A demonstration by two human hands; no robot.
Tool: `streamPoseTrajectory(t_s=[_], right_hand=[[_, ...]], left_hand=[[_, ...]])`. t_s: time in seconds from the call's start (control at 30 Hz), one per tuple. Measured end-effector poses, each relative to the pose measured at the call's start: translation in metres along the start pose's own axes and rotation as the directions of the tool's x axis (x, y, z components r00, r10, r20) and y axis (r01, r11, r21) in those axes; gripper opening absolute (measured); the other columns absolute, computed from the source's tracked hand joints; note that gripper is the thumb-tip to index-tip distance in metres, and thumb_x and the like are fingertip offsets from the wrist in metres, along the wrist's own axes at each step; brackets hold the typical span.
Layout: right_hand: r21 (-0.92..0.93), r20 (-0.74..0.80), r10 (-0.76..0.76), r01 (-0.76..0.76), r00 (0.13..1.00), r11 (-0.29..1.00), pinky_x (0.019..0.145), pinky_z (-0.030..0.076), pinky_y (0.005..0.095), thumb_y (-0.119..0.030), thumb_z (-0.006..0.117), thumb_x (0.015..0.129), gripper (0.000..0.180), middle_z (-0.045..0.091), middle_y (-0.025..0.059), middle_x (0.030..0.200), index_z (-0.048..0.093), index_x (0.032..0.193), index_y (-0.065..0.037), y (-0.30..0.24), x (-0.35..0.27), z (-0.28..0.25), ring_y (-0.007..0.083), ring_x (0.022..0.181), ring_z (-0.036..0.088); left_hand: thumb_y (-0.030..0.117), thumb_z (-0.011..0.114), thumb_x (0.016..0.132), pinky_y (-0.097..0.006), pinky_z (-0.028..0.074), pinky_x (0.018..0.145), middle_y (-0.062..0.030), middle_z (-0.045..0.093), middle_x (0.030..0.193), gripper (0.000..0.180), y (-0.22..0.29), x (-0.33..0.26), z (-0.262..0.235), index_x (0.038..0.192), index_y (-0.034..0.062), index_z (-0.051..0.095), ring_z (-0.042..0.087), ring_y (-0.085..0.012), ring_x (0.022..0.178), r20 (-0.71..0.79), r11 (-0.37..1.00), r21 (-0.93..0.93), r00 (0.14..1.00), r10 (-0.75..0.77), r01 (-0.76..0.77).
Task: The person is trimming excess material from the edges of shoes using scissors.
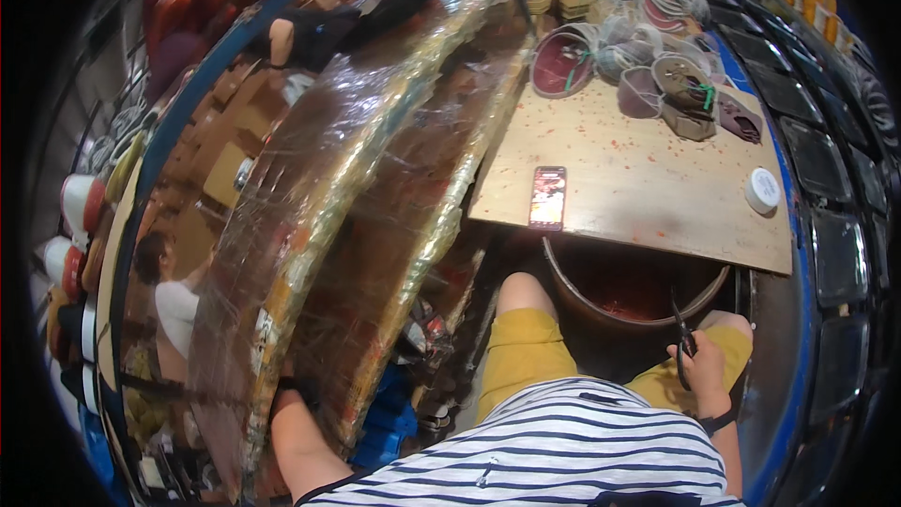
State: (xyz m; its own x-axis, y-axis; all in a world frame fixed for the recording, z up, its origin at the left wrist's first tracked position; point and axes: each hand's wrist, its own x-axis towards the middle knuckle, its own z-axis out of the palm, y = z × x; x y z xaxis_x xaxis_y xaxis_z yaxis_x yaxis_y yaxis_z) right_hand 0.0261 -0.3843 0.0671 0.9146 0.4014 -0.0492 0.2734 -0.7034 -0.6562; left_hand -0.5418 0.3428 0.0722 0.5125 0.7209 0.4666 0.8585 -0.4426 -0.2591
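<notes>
My right hand [706,364] is closed around the dark handles of a pair of scissors [686,338], whose blades point away from me over the rim of a large round basin [574,289]. The basin sits under the table edge between my knees, with reddish scraps inside. My left forearm [305,446] reaches out to the left, into the plastic-wrapped shelving [310,263]; the hand itself is hidden there. In front of me, a lit phone [547,198] lies at the near left edge of the wooden tabletop [629,178].
Shoe uppers [690,84], some tied in bundles with cord, crowd the far part of the table among small red scraps. A white round container [763,191] is at the right edge. Black trays [838,258] line the right side. Beyond the shelving, another person [174,296] is visible.
</notes>
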Motion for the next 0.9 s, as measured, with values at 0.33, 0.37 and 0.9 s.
streamPoseTrajectory(t_s=[0.33, 0.37, 0.9], right_hand=[[-0.290, -0.259, 0.000, -0.078, 0.966, 0.954, 0.059, 0.048, 0.0414, -0.037, 0.078, 0.071, 0.037, 0.062, 0.0111, 0.065, 0.061, 0.083, -0.007, 0.036, 0.000, -0.035, 0.0329, 0.064, 0.062], [-0.317, -0.291, 0.000, -0.097, 0.957, 0.943, 0.064, 0.050, 0.0427, -0.029, 0.076, 0.072, 0.031, 0.065, 0.0118, 0.073, 0.062, 0.088, -0.007, 0.044, 0.004, -0.035, 0.0337, 0.070, 0.063], [-0.393, -0.518, -0.212, -0.011, 0.829, 0.919, 0.070, 0.048, 0.0437, -0.013, 0.069, 0.069, 0.028, 0.063, 0.0109, 0.087, 0.058, 0.094, -0.008, 0.080, 0.009, -0.012, 0.0341, 0.079, 0.061]], left_hand=[[0.011, 0.053, 0.086, -0.042, 0.046, 0.089, -0.0193, 0.063, 0.106, 0.021, 0.275, 0.074, -0.065, 0.103, 0.0050, 0.065, 0.058, -0.0366, 0.101, 0.010, 0.897, -0.439, 0.999, 0.049, -0.040], [0.008, 0.055, 0.083, -0.041, 0.045, 0.089, -0.0172, 0.062, 0.110, 0.024, 0.305, 0.082, -0.079, 0.105, 0.0067, 0.064, 0.057, -0.0352, 0.102, -0.058, 0.877, -0.435, 0.978, 0.199, -0.204], [0.018, 0.068, 0.080, -0.051, 0.031, 0.108, -0.0305, 0.030, 0.143, 0.059, 0.794, -0.043, -0.188, 0.134, 0.0107, 0.046, 0.030, -0.0486, 0.132, -0.147, 0.181, -0.825, 0.513, 0.846, -0.535]])
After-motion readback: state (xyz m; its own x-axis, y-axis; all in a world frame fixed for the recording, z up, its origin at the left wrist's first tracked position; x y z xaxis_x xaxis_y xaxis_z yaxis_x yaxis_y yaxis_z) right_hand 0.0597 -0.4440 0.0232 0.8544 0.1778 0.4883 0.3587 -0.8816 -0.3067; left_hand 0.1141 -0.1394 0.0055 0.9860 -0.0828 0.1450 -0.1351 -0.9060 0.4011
